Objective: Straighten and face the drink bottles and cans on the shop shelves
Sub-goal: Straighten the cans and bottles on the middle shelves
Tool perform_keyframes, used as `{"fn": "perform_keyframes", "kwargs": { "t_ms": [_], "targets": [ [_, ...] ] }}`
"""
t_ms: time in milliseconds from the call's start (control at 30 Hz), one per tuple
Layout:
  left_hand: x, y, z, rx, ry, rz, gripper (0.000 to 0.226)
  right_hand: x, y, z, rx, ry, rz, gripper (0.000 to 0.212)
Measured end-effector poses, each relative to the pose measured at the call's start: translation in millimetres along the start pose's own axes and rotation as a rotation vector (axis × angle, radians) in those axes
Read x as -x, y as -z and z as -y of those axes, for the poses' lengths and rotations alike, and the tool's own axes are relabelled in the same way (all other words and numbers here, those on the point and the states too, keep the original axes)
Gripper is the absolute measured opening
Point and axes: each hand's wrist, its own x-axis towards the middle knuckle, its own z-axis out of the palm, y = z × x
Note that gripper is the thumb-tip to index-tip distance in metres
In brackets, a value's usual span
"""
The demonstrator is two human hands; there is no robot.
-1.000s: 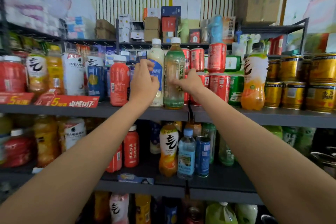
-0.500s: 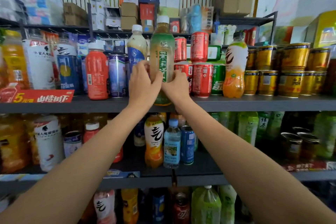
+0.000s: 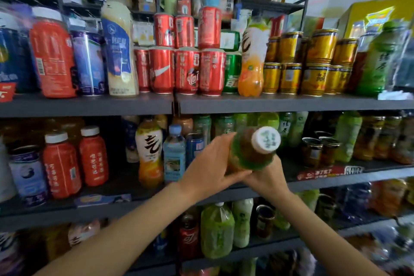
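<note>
Head view: green-labelled tea bottle [image 3: 253,152] sits in both your hands, in front of middle shelf [image 3: 324,180], long axis tipped so white cap [image 3: 266,140] points back at you. Left hand [image 3: 212,167] cups bottle's left side, fingers laid along it; right hand [image 3: 267,178] grips beneath base. Green bottles [image 3: 295,127] stand just behind bottle, glass jars [image 3: 318,152] to its right, blue can [image 3: 194,147] to its left. You likely need to bring it upright first.

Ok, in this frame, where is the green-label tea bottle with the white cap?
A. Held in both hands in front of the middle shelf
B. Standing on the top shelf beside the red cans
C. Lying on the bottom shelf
A: the green-label tea bottle sits between the left hand and right hand, cap tilted toward the camera, level with the middle shelf.
</note>
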Motion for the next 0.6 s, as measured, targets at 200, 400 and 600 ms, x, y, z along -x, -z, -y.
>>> {"fn": "perform_keyframes", "kwargs": {
  "t_ms": [200, 400, 600],
  "targets": [
    [1.7, -51.0, 36.2, 0.030, 0.461, 0.181, 0.060, 11.3, -53.2, -39.0, 0.033, -0.313, 0.095, 0.056],
    [-29.2, -69.2, 54.3, -0.043, 0.653, 0.215, 0.045, -19.1, -82.5, -49.6, 0.018, -0.673, 0.136, 0.043],
    [-11.7, -61.1, 70.5, -0.166, 0.568, 0.284, 0.052, -38.1, -90.5, -54.1, 0.152, -0.735, 0.288, 0.056]
  ]
}}
